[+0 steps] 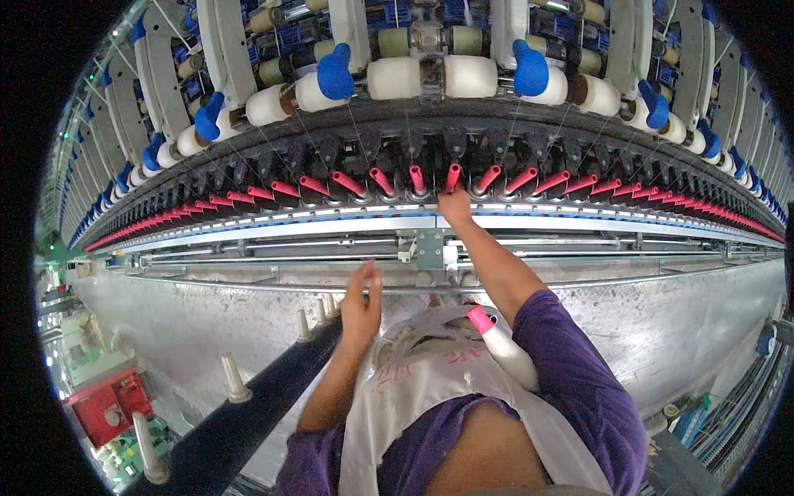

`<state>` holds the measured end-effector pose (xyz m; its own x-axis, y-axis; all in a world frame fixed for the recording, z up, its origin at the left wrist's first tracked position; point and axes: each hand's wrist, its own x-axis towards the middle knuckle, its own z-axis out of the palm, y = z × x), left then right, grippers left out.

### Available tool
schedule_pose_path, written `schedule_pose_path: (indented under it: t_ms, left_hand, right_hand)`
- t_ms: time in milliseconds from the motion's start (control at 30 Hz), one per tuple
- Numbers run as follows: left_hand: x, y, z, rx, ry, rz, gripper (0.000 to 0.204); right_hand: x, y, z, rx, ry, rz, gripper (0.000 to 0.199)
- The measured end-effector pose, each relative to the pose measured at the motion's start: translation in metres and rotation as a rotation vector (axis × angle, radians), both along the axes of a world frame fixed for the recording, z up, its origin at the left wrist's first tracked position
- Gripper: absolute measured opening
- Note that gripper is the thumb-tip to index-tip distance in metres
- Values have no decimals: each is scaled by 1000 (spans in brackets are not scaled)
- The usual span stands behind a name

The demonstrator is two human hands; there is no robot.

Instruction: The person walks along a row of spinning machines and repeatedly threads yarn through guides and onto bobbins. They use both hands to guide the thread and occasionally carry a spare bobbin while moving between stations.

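My right hand (454,208) reaches out to the spinning frame, its fingers closed at the foot of a pink bobbin (453,177) in the row. What the fingertips grip there is hidden. My left hand (361,304) is raised over the front of my apron, fingers stretched out with nothing in them. Between my apron and my right upper arm rests a bobbin wound with white yarn (509,354), its pink tube end sticking out. A whitish apron (438,376) covers my front.
White-covered rollers (394,78) with blue end pieces (335,72) run above the bobbins. A metal rail (331,226) lies along the machine front. To my left a dark bar (269,397) carries upright pale pegs (235,379). Behind it is a red box (112,407).
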<state>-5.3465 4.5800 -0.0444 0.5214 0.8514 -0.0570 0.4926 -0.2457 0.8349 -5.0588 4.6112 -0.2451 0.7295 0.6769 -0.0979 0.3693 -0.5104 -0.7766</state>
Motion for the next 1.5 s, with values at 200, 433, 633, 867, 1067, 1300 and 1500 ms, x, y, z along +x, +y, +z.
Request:
schedule_pose_path:
  t_ms: [200,433,633,867,1067,1300,1500]
  left_hand:
    - [-41,-48,-80,-210,52,-1,37]
    - [43,24,-93,-67,1,-206,30]
    - [150,47,-121,414,-157,-374,23]
    - [156,74,-178,-533,-181,-344,17]
    - [184,71,-209,-927,-264,80,18]
    - [218,65,-228,-959,-295,510,11]
    - [209,46,-131,-834,-592,445,20]
  right_hand:
    - [0,-49,28,-371,-367,312,48]
    - [-11,-48,24,-237,-365,223,43]
    - [-13,-69,38,587,1444,-348,40]
    - [34,-77,82,-175,1146,199,57]
    - [16,-61,32,202,-223,162,15]
    - [19,-41,3,-143,-764,228,5]
    - [21,-70,71,187,-347,150,26]
